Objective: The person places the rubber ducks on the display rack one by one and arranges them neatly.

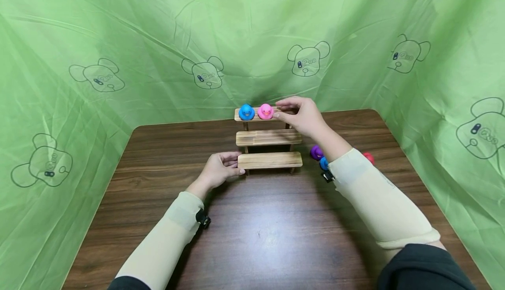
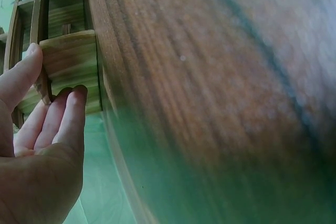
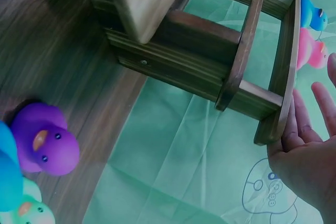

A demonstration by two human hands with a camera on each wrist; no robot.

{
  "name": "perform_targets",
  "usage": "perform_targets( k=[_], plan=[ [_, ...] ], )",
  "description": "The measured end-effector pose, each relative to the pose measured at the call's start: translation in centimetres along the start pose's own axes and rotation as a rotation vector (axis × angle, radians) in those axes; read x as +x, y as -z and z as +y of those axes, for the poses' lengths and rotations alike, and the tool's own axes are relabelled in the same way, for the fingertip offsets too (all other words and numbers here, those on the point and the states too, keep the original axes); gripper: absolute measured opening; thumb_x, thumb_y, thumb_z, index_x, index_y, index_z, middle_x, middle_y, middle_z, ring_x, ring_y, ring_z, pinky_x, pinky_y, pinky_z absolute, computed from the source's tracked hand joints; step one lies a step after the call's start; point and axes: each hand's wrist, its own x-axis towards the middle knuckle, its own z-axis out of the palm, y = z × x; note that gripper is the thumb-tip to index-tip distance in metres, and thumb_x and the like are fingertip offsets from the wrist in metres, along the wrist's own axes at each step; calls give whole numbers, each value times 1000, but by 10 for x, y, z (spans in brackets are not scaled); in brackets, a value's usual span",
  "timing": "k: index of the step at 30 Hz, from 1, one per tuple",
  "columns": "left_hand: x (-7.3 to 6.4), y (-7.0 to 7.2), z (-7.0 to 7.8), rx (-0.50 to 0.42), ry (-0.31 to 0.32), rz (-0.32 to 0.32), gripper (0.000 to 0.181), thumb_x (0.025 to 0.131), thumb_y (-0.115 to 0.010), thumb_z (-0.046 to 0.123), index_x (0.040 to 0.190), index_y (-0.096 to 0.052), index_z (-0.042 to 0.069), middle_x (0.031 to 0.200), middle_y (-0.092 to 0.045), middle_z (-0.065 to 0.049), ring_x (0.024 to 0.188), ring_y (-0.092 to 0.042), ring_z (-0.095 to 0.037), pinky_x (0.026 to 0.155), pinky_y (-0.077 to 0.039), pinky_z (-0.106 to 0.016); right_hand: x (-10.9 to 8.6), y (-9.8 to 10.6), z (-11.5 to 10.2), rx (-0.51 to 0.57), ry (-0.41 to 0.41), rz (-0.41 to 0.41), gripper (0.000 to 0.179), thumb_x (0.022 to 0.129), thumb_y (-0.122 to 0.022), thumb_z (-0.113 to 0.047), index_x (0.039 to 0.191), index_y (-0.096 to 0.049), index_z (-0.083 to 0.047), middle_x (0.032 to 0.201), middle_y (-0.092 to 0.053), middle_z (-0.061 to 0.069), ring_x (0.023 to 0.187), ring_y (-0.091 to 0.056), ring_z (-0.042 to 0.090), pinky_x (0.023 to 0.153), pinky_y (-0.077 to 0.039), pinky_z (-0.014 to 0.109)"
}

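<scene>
A three-tier wooden display stand (image 1: 270, 160) stands on the table. On its top tier sit a blue rubber duck (image 1: 246, 112) and, to the right of it, a pink rubber duck (image 1: 266, 111). My left hand (image 1: 218, 170) holds the left end of the lowest tier between thumb and fingers; the left wrist view shows the thumb (image 2: 23, 77) on one side of the board. At the right end of the top tier is my right hand (image 1: 301, 115), close beside the pink duck. Its fingers are loosely extended, and no object shows between them in the right wrist view.
Right of the stand, partly behind my right forearm, lie a purple duck (image 1: 316, 152), another blue duck (image 1: 324, 163) and a red object (image 1: 368, 157). A mint-green duck (image 3: 31, 208) shows in the right wrist view. Green curtains (image 1: 252, 31) surround the brown table (image 1: 165, 162).
</scene>
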Motion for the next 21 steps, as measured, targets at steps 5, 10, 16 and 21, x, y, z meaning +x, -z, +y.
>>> perform_targets(
  k=[5,10,16,21],
  plan=[
    [1,0,-1,1,11,-4,61,82,-84,-11,138,-60,-12,135,-64,-30,124,-63,-43,98,-57,-31,-9,10,5,-4,6,31,41,87,-90,-27,122,-77,-9,117,-76,10,107,-70,24,96,-56,40],
    [-1,-1,6,-3,21,-10,61,82,-82,-15,137,-58,-16,134,-62,-33,125,-61,-47,101,-56,-38,-19,19,13,14,28,67,39,86,-91,-29,119,-78,-12,117,-76,8,111,-68,24,99,-56,47],
    [-11,-5,26,-9,14,-14,58,83,-81,-15,136,-57,-18,133,-63,-35,125,-61,-49,95,-58,-28,-37,29,20,-15,52,108,36,86,-91,-25,117,-79,-10,118,-75,7,113,-67,27,106,-51,51],
    [-14,-5,28,-14,11,-14,57,83,-80,-15,136,-57,-18,133,-63,-35,125,-61,-50,94,-58,-26,-53,37,20,-13,80,189,31,87,-88,-12,115,-78,-3,118,-74,12,110,-68,33,100,-55,44]
  ],
)
